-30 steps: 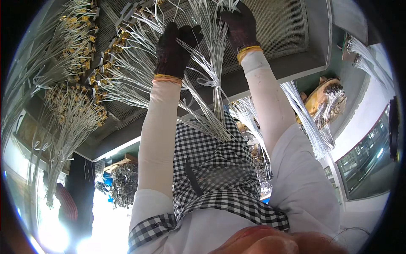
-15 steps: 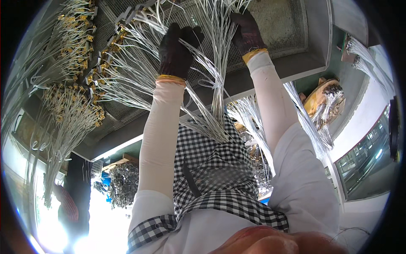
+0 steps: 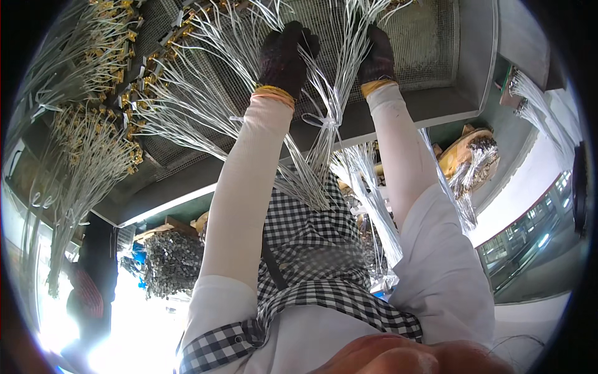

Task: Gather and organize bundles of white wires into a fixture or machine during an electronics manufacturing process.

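My left hand, in a dark glove, is closed with its fingertips around some strands of white wire. To its right, my right hand, also dark-gloved, grips the upper right side of a tied wire bundle; its fingertips are partly hidden behind the strands. A looped tie cinches this bundle below the hands, and its lower ends hang over the tray edge against my checked apron. Left of my left forearm, more loose wires fan out over the mesh, with brass-coloured pieces at their far ends.
A metal tray with a mesh bottom lies beneath both hands. Wire bundles with brass-coloured ends hang over its left side. Below are a heap of small grey metal parts and a round container holding wires. A striped glove shows at lower left.
Both hands have shifted to the right, the left one more, and the tied bundle's upper strands lean further right. The gap between the hands has narrowed.
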`<action>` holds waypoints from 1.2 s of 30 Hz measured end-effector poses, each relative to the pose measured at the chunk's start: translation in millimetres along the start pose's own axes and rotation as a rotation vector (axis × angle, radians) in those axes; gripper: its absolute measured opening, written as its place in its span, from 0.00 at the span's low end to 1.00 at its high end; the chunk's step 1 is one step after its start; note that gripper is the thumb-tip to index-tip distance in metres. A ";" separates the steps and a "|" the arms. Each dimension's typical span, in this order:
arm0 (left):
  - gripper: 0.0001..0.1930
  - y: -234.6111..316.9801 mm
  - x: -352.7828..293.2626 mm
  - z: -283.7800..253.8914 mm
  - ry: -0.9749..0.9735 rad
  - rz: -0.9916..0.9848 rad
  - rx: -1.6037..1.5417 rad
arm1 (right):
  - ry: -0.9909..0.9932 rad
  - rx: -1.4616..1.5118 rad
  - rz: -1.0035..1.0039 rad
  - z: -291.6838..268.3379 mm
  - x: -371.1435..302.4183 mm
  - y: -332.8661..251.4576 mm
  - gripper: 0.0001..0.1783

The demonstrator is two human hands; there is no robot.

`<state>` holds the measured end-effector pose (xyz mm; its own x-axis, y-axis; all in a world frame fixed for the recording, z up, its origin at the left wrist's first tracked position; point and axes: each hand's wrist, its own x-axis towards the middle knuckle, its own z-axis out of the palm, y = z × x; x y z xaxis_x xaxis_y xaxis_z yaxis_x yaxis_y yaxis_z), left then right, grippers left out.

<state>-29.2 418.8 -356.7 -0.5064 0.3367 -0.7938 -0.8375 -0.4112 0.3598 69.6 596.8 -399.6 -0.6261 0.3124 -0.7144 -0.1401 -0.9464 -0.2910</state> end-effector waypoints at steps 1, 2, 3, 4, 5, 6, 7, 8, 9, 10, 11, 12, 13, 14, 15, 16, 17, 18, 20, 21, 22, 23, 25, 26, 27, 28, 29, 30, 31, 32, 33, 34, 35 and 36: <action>0.10 -8.0 14.5 -16.6 -0.067 0.523 0.537 | -0.012 -0.149 -0.066 4.9 0.3 6.1 0.10; 0.10 -1.5 14.7 -27.5 -0.054 0.532 0.542 | -0.026 -0.297 -0.133 9.8 0.5 12.0 0.11; 0.12 -0.2 7.1 -6.8 -0.006 0.291 0.662 | -0.068 -0.905 -0.423 -16.6 6.1 -10.2 0.11; 0.14 12.5 -1.7 -0.2 0.073 0.065 0.799 | -0.065 -0.903 -0.419 -13.1 2.5 -7.5 0.11; 0.20 17.5 -7.6 5.4 0.213 0.174 0.911 | -0.056 -0.605 -0.257 1.2 -5.6 -1.2 0.12; 0.20 18.7 -16.8 7.0 0.218 0.180 0.917 | -0.052 -0.314 -0.098 18.9 -10.1 3.7 0.13; 0.24 12.8 -24.5 11.7 0.321 0.515 1.046 | 0.083 -0.157 0.048 24.9 -10.2 1.9 0.14; 0.28 8.2 -29.6 17.6 0.422 0.859 1.155 | 0.088 -0.157 0.037 28.2 -13.4 2.1 0.14; 0.29 6.1 -31.0 23.4 0.319 0.960 0.973 | 0.038 -0.232 0.000 29.4 -14.9 1.9 0.15; 0.29 3.9 -30.0 31.0 0.305 0.961 0.972 | -0.010 -0.307 -0.040 30.7 -15.6 1.5 0.16; 0.32 1.3 -27.6 40.0 0.217 0.996 1.145 | -0.080 -0.297 -0.089 33.0 -13.2 1.6 0.16; 0.35 4.8 -28.8 53.5 0.128 1.030 1.323 | -0.083 -0.315 -0.124 37.8 -11.4 2.5 0.17; 0.40 7.3 -28.9 68.5 0.158 0.773 1.407 | -0.065 -0.341 -0.161 41.5 -11.8 3.3 0.18; 0.40 6.5 -23.3 70.8 0.147 0.780 1.410 | -0.038 -0.372 -0.200 47.5 -14.2 4.8 0.20; 0.40 8.4 -12.8 73.7 0.128 0.771 1.528 | -0.007 -0.414 -0.242 53.5 -16.2 6.5 0.21; 0.41 11.9 -1.1 73.8 0.113 0.760 1.650 | 0.031 -0.466 -0.282 60.9 -19.3 10.7 0.22; 0.41 15.4 8.5 72.4 0.098 0.748 1.773 | 0.080 -0.530 -0.322 68.4 -22.2 12.7 0.23; 0.41 18.0 15.0 69.8 0.087 0.750 1.781 | 0.134 -0.586 -0.354 72.1 -25.8 13.7 0.24; 0.34 29.5 26.6 65.1 0.053 0.673 1.767 | 0.193 -0.607 -0.383 76.3 -34.9 12.4 0.26; 0.25 36.1 34.0 55.1 0.096 0.562 1.665 | 0.114 -0.400 -0.363 78.5 -39.9 12.2 0.25; 0.16 43.1 40.9 39.8 0.137 0.453 1.562 | 0.034 -0.192 -0.342 80.1 -44.2 11.7 0.24; 0.08 55.0 37.9 18.1 -0.051 0.636 1.791 | 0.040 -0.182 -0.350 79.7 -50.4 9.1 0.24; 0.02 70.9 33.2 -4.5 -0.260 0.828 2.018 | 0.234 -0.177 -0.202 80.9 -60.4 6.0 0.19; 0.06 75.3 34.2 -9.5 -0.370 1.013 1.885 | 0.231 -0.163 -0.201 80.3 -58.0 8.1 0.19; 0.10 75.1 36.2 -8.9 -0.485 1.186 1.729 | 0.190 -0.145 -0.208 71.8 -51.7 8.9 0.18; 0.10 68.3 34.0 0.1 -0.511 1.181 1.713 | 0.164 -0.140 -0.228 55.8 -46.5 4.4 0.17; 0.10 63.3 29.7 7.6 -0.545 1.051 1.770 | 0.138 -0.136 -0.248 40.0 -41.6 -0.1 0.15; 0.10 68.2 26.0 8.5 -0.555 0.924 1.844 | 0.095 -0.123 -0.250 38.8 -37.3 2.4 0.14; 0.10 70.0 28.7 5.1 -0.491 0.805 1.966 | 0.052 -0.111 -0.253 36.7 -34.7 3.9 0.13; 0.10 66.0 27.3 4.8 -0.494 0.806 1.969 | 0.052 -0.107 -0.255 33.0 -36.0 5.6 0.13; 0.09 62.7 25.8 2.7 -0.437 0.725 1.645 | 0.023 -0.117 -0.300 36.4 -40.8 9.4 0.13; 0.08 61.5 25.3 0.9 -0.377 0.639 1.322 | -0.005 -0.126 -0.345 40.2 -43.3 11.1 0.13; 0.08 63.7 25.4 -1.3 -0.375 0.641 1.326 | -0.007 -0.122 -0.344 44.7 -42.7 10.5 0.13; 0.06 65.0 25.2 -2.5 -0.413 0.733 1.434 | 0.069 -0.129 -0.280 44.5 -41.5 8.4 0.13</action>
<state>-95.9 398.4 -354.5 -0.6727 0.7193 -0.1734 0.2095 0.4099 0.8878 60.3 572.3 -344.1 -0.5229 0.5687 -0.6350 -0.1984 -0.8057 -0.5582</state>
